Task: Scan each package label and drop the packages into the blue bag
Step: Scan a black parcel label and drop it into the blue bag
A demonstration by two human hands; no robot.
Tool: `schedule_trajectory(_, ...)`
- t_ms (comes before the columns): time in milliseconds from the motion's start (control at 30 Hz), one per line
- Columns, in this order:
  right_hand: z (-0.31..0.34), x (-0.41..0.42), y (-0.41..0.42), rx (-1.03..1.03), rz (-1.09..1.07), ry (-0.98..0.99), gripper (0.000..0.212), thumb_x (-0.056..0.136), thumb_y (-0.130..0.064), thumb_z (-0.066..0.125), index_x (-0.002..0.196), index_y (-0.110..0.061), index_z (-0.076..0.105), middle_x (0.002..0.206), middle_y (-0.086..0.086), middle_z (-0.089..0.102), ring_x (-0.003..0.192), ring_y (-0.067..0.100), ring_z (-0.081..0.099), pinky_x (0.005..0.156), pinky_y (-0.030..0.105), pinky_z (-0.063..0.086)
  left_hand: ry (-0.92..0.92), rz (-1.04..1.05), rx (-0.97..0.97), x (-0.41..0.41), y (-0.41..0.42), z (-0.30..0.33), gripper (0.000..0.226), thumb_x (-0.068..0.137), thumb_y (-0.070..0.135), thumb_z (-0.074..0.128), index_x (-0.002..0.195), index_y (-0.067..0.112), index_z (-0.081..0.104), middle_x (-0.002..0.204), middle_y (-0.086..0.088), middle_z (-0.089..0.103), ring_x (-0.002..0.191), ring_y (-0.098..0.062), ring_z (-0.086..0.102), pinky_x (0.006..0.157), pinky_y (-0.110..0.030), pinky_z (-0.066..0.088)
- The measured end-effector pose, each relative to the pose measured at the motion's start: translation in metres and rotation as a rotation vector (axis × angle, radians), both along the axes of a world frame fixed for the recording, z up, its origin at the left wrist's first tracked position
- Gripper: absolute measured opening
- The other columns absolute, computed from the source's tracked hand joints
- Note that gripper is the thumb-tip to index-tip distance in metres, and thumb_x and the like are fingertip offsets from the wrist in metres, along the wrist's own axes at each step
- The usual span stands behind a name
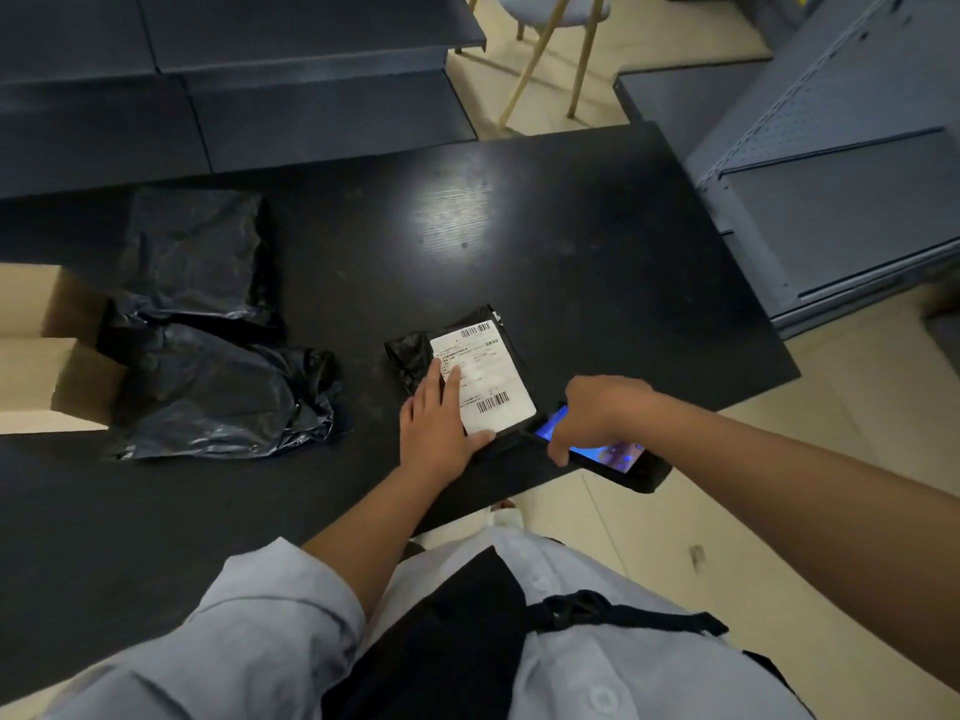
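A small black package (410,356) with a white barcode label (488,376) lies near the front edge of the black table (597,283). My left hand (441,418) rests flat on the label's left side, fingers straight. My right hand (597,413) grips a black handheld scanner (618,457) with a lit blue screen, its front end right beside the package's near right corner. Two larger black poly packages lie to the left, one (223,392) nearer and one (192,252) farther. No blue bag is in view.
Cardboard boxes (47,350) sit at the table's left edge beside the black packages. Dark shelving runs along the back, a grey metal shelf unit (841,174) stands at the right, and a wooden-legged stool (550,49) stands beyond the table on the tiled floor.
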State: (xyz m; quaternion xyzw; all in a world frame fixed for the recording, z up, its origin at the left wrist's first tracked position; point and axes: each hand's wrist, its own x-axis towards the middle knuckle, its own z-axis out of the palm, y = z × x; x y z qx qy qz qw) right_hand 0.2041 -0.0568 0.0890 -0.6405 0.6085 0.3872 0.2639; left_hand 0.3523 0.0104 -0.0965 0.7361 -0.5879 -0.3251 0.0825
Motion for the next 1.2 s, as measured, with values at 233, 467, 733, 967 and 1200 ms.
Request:
schedule_trajectory(233, -0.003, 0.0, 0.015, -0.047, -0.042, 0.023, 0.043, 0.07, -0.047, 0.08, 0.095, -0.018, 0.062, 0.079, -0.001, 0.066, 0.059, 0.018, 0.063, 0.06, 0.027, 0.042, 0.022, -0.047, -0.001, 0.003, 0.001, -0.002, 0.103, 0.089, 0.057, 0.066, 0.162, 0.021, 0.003, 0.17, -0.005, -0.013, 0.156, -0.027, 0.007, 0.125, -0.044, 0.01)
schedule_trajectory(467, -0.007, -0.016, 0.013, -0.021, -0.091, -0.023, 0.041, 0.068, -0.045, 0.082, 0.086, -0.016, 0.059, 0.076, 0.0, 0.062, 0.063, 0.02, 0.061, 0.056, 0.026, 0.041, 0.009, -0.136, 0.073, 0.007, -0.008, 0.009, 0.105, 0.088, 0.052, 0.071, 0.162, 0.022, 0.002, 0.17, -0.003, -0.013, 0.156, -0.029, 0.004, 0.125, -0.047, 0.009)
schedule_trajectory(733, -0.065, -0.058, 0.005, 0.004, -0.837, -0.633, 0.049, 0.071, -0.019, 0.087, 0.1, 0.006, 0.057, 0.087, 0.017, 0.052, 0.061, 0.03, 0.058, 0.055, 0.035, 0.052, 0.254, 0.175, 0.118, 0.0, -0.01, 0.028, 0.092, 0.084, 0.029, 0.079, 0.158, 0.026, 0.023, 0.165, -0.006, 0.015, 0.15, -0.031, 0.02, 0.122, -0.049, 0.025)
schedule_trajectory(967, -0.116, -0.07, -0.023, 0.07, -1.159, -0.931, 0.032, 0.081, -0.017, 0.081, 0.111, -0.012, 0.071, 0.101, 0.017, 0.075, 0.071, 0.029, 0.065, 0.074, 0.048, 0.06, 0.745, 0.909, 0.343, -0.006, -0.007, 0.027, 0.078, 0.092, 0.022, 0.07, 0.157, 0.025, 0.027, 0.153, -0.004, 0.046, 0.132, -0.028, 0.049, 0.111, -0.046, 0.041)
schedule_trajectory(1200, -0.143, -0.074, -0.048, 0.346, -1.048, -1.022, 0.034, 0.09, -0.013, 0.074, 0.122, -0.02, 0.065, 0.113, 0.005, 0.076, 0.1, 0.023, 0.074, 0.088, 0.048, 0.061, 0.905, 1.037, 0.435, -0.028, -0.011, 0.031, 0.04, 0.099, 0.019, 0.055, 0.138, 0.024, 0.057, 0.122, -0.003, 0.074, 0.117, -0.024, 0.066, 0.091, -0.043, 0.055)
